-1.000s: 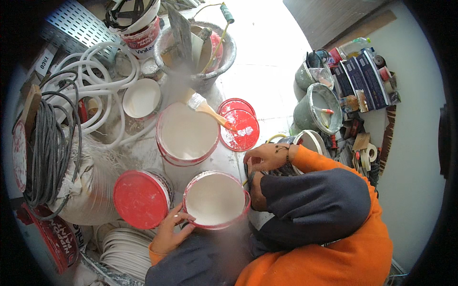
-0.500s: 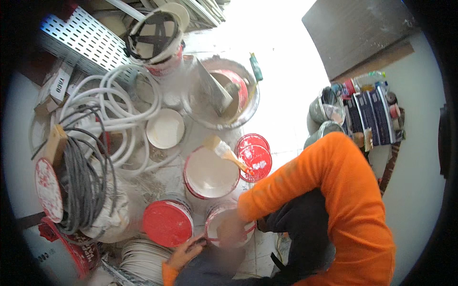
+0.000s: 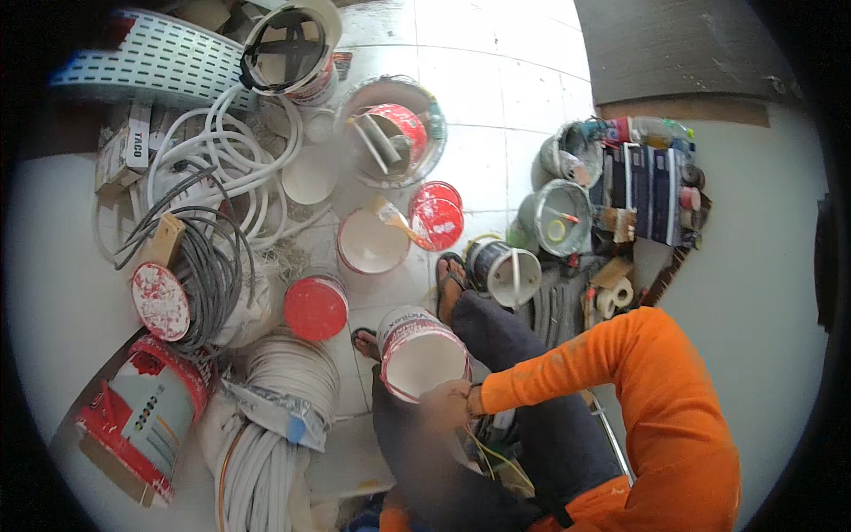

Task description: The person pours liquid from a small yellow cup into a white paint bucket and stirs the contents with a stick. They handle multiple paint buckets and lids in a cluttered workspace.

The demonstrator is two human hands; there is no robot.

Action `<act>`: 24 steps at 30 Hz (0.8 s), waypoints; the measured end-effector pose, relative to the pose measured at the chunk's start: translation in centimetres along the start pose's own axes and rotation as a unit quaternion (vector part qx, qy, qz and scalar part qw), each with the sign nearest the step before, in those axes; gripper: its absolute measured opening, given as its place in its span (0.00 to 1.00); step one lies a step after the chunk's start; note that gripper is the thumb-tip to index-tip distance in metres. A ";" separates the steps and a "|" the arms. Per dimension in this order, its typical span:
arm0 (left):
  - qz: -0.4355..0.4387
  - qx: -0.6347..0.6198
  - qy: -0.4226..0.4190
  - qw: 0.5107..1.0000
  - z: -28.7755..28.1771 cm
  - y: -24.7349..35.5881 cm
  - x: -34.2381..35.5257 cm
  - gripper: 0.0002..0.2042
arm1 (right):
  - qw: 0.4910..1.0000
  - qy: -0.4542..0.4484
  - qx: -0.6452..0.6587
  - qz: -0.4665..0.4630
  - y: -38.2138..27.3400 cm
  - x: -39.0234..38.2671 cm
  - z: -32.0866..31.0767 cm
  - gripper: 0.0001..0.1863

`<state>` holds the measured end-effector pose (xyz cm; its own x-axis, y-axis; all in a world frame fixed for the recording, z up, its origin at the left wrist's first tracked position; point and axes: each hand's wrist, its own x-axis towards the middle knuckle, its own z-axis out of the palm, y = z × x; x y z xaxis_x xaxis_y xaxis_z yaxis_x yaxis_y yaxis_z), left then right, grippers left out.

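A white bucket of pale paint [image 3: 409, 330] with a red rim is raised between my legs, above my sandalled feet. My right hand [image 3: 448, 401], partly blurred, has its fingers at the near rim, gripping it. My left sleeve shows at the bottom, but a smeared patch hides the hand. Beyond the bucket stand an open paint pail [image 3: 372, 239] with a brush [image 3: 399, 222] across its rim, stacked red lids [image 3: 436, 223] and a red-lidded pail [image 3: 316, 306].
Coiled white hoses [image 3: 257, 151], grey cable [image 3: 217, 275] and a cable roll [image 3: 284, 372] crowd the left. A large tub with tools [image 3: 425, 155] stands at the back. Grey buckets [image 3: 550, 204], bottles [image 3: 660, 133] and tape rolls [image 3: 616, 297] line the right, beside a wall.
The paint bucket has come up off the floor toward my body, with my right hand at its rim. My body has risen and more floor shows. My left hand has dropped out of sight.
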<state>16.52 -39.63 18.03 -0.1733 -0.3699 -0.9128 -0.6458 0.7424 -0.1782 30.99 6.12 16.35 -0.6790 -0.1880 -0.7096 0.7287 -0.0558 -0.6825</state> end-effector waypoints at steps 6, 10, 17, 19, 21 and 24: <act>0.148 -0.020 0.007 0.989 4.5 6.8 -15.0 0.27 | 0.968 0.220 0.113 -0.030 -10.9 -16.9 -3.2 0.23; 0.215 0.011 -0.059 0.975 8.3 14.5 -24.4 0.25 | 0.857 0.323 0.401 0.008 -14.6 -27.2 -5.8 0.18; 0.280 0.059 -0.078 0.955 14.0 20.2 -25.9 0.23 | 0.777 0.422 0.466 0.014 -13.9 -39.2 -16.6 0.20; 0.273 0.084 -0.094 0.954 16.0 20.6 -25.0 0.23 | 0.852 0.453 0.263 0.021 -12.6 -41.6 -19.6 0.21; 0.256 0.108 -0.108 0.954 18.2 21.2 -25.0 0.22 | 0.877 0.469 0.100 0.024 -12.5 -43.5 -23.6 0.18; 0.252 0.110 -0.100 0.956 21.5 21.3 -24.3 0.22 | 0.829 0.523 -0.197 -0.018 -8.3 -44.3 -29.5 0.12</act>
<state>22.96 -2.84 28.57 -0.2614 0.1648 -0.9511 -0.3415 0.9058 0.2508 52.43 43.84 48.31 -0.5561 0.7710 -0.3104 0.7603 0.3210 -0.5647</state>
